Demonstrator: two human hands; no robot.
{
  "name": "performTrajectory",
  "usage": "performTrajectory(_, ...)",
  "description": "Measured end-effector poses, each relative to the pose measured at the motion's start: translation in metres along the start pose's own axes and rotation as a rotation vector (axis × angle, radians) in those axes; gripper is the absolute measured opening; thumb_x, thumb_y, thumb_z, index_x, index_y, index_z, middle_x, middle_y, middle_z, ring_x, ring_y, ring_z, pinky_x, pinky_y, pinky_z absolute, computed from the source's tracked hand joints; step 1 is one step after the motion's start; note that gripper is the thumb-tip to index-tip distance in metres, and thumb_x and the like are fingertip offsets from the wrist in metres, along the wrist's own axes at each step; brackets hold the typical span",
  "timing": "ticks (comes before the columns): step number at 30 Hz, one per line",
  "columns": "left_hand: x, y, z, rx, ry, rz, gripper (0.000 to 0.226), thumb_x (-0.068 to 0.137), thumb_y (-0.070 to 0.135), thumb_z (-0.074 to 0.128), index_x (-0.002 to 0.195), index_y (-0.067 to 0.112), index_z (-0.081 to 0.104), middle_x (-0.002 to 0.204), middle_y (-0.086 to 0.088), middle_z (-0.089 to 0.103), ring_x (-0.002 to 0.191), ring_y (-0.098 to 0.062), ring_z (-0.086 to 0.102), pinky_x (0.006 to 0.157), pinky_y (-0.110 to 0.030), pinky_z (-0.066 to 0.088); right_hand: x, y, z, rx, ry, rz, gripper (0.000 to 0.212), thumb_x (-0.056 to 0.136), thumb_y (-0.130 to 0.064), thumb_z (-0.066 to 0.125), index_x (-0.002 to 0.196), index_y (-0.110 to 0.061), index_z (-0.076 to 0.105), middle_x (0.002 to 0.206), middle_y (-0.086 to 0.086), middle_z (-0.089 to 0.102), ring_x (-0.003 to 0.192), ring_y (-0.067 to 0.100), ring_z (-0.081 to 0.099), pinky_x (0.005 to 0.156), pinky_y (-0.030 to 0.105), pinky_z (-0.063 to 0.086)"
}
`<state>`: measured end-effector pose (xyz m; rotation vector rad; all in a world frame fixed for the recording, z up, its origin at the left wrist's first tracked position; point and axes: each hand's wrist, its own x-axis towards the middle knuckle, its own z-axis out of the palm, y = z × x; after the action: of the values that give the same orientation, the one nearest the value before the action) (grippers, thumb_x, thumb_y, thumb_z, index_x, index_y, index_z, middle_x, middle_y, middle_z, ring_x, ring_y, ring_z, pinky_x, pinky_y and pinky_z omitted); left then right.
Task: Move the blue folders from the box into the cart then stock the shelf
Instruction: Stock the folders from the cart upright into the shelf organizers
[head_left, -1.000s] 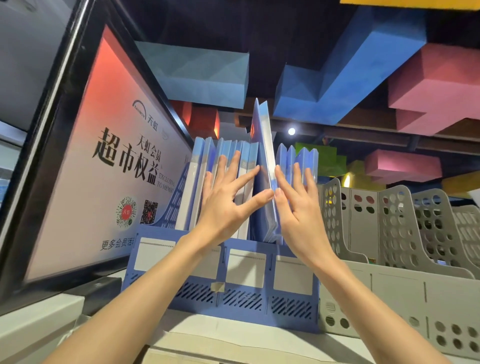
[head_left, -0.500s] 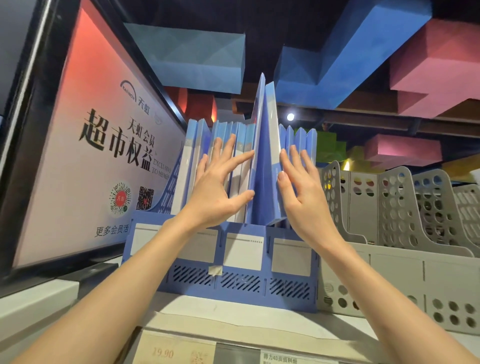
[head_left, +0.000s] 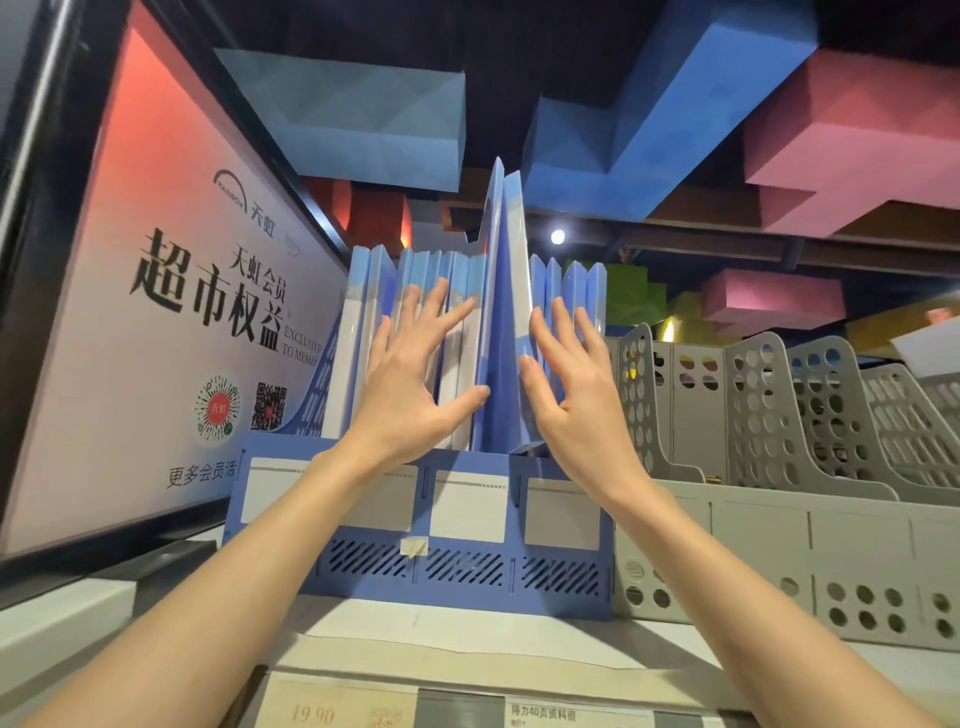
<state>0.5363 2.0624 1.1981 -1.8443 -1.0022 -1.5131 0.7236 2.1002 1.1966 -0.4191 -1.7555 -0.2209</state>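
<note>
A blue file rack (head_left: 467, 566) stands on the top shelf (head_left: 467, 639), filled with upright blue folders (head_left: 363, 322). One pair of blue folders (head_left: 501, 312) sticks up higher than the rest, in the middle of the rack. My left hand (head_left: 410, 384) lies flat with its fingers spread on the folders to the left, its thumb against the raised pair. My right hand (head_left: 571, 395) presses flat against the raised pair's right side, its fingers over the right-hand folders (head_left: 587, 286). Neither hand is closed around anything.
A large framed sign (head_left: 156, 312) leans close on the left of the rack. Several empty grey perforated file racks (head_left: 779, 415) stand to the right. Price labels (head_left: 415, 712) run along the shelf's front edge. Coloured blocks hang from the dark ceiling.
The view has come nearer and shifted a little. Both hands stay flat on either side of the raised folders, which now stand more upright between the two rows.
</note>
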Motion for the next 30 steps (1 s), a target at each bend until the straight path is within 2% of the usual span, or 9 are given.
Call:
performTrajectory(3, 0.000, -0.001, 0.001, 0.010, 0.008, 0.003, 0.080, 0.084, 0.044, 0.073, 0.154, 0.040, 0.034, 0.167, 0.017, 0.010, 0.153, -0.001, -0.008, 0.126, -0.047, -0.003, -0.002, 0.003, 0.006, -0.192, -0.017, -0.056, 0.056, 0.103, -0.041, 0.047, 0.155, -0.028, 0.031, 0.167, -0.007, 0.008, 0.153, 0.008, -0.009, 0.114, 0.028, 0.024)
performTrajectory(6, 0.000, -0.001, 0.001, 0.018, -0.004, 0.012, 0.081, 0.084, 0.045, 0.073, 0.154, 0.040, 0.033, 0.168, 0.016, 0.008, 0.153, -0.002, -0.009, 0.126, -0.045, -0.005, -0.003, 0.003, 0.008, -0.275, -0.006, -0.069, 0.056, 0.103, -0.044, 0.047, 0.154, -0.027, 0.034, 0.167, -0.003, 0.007, 0.153, 0.013, -0.009, 0.109, 0.038, 0.042)
performTrajectory(11, -0.001, 0.000, 0.000, 0.016, -0.009, 0.005, 0.078, 0.083, 0.047, 0.069, 0.153, 0.040, 0.036, 0.168, 0.016, 0.007, 0.153, -0.002, -0.011, 0.126, -0.048, -0.004, -0.001, 0.003, 0.010, -0.439, 0.010, -0.084, 0.055, 0.102, -0.048, 0.046, 0.152, -0.025, 0.040, 0.167, 0.005, 0.012, 0.154, 0.023, -0.002, 0.100, 0.044, 0.053)
performTrajectory(15, -0.003, 0.000, 0.000, 0.016, -0.017, 0.003, 0.075, 0.084, 0.047, 0.067, 0.153, 0.040, 0.036, 0.168, 0.016, 0.005, 0.153, -0.002, -0.012, 0.126, -0.050, -0.003, -0.001, 0.003, 0.013, -0.495, 0.033, -0.091, 0.054, 0.101, -0.049, 0.048, 0.149, -0.024, 0.044, 0.166, 0.009, 0.014, 0.154, 0.028, 0.001, 0.100, 0.044, 0.050)
performTrajectory(20, -0.003, -0.001, 0.000, 0.021, -0.015, 0.004, 0.074, 0.085, 0.047, 0.066, 0.152, 0.040, 0.037, 0.168, 0.017, 0.005, 0.153, -0.003, -0.012, 0.126, -0.051, -0.003, 0.002, 0.001, 0.012, -0.457, 0.006, -0.059, 0.052, 0.099, -0.049, 0.051, 0.146, -0.028, 0.048, 0.167, 0.010, 0.008, 0.154, 0.027, -0.004, 0.106, 0.046, 0.044)
performTrajectory(25, -0.003, -0.002, 0.001, 0.025, -0.013, 0.007, 0.073, 0.086, 0.048, 0.065, 0.153, 0.039, 0.037, 0.168, 0.017, 0.003, 0.153, -0.004, -0.013, 0.126, -0.051, -0.004, 0.005, -0.001, 0.012, -0.351, -0.015, -0.003, 0.049, 0.096, -0.046, 0.060, 0.142, -0.032, 0.054, 0.167, 0.008, 0.003, 0.154, 0.024, -0.009, 0.118, 0.044, 0.023)
performTrajectory(30, -0.004, -0.002, 0.001, 0.023, -0.020, 0.004, 0.073, 0.086, 0.049, 0.066, 0.152, 0.039, 0.037, 0.167, 0.018, 0.003, 0.153, -0.003, -0.014, 0.126, -0.049, -0.007, 0.002, 0.003, 0.014, -0.256, -0.007, -0.009, 0.038, 0.096, -0.039, 0.062, 0.132, -0.030, 0.063, 0.167, 0.004, 0.004, 0.154, 0.022, -0.010, 0.119, 0.040, 0.018)
